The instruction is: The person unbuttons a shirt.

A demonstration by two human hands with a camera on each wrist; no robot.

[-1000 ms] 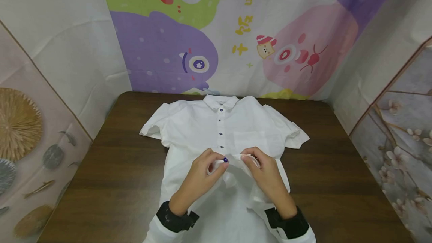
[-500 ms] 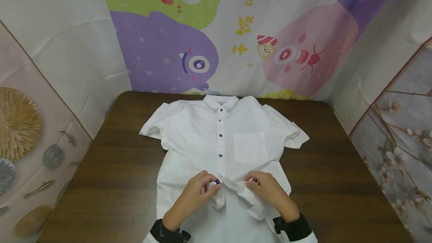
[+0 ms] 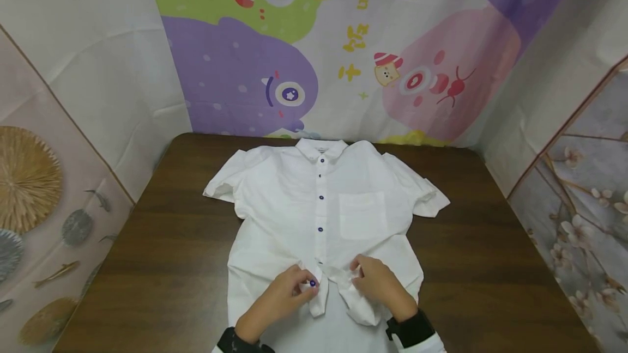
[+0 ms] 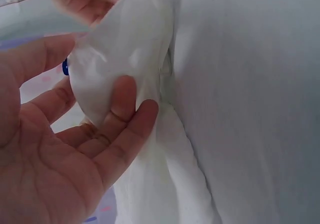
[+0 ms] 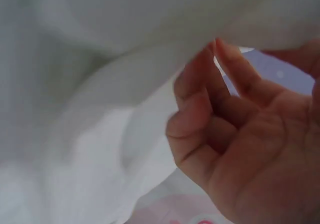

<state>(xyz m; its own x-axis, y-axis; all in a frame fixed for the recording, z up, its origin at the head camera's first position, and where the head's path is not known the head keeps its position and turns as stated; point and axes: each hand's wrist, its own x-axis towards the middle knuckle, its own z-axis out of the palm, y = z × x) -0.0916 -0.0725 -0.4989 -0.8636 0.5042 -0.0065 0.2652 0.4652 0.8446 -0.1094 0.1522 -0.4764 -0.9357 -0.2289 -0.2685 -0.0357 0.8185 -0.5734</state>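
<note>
A white short-sleeved shirt point(image 3: 282, 189) lies front up, collar away from me, with dark blue buttons along its upper placket. Below the chest its front parts into two loose edges. My left hand point(image 3: 281, 294) pinches the left edge at a dark blue button point(image 3: 312, 283), between thumb and forefinger. In the left wrist view the other fingers of that hand spread behind the white fabric point(image 4: 120, 44). On the opposite edge, below the chest pocket point(image 3: 363, 215), my right hand point(image 3: 382, 283) pinches the cloth. Its fingertips meet the fabric's underside in the right wrist view.
The shirt is spread on a dark brown wooden table point(image 3: 171, 255). Behind the table hangs a cartoon-printed cloth point(image 3: 343, 108). Patterned panels point(image 3: 579, 222) stand to the left and right. Black bands point(image 3: 414, 330) circle both wrists.
Both hands have moved down the shirt front toward me, still pinching its edges. The front panels have been drawn down and flattened, so the chest pocket and a lower button show plainly.
</note>
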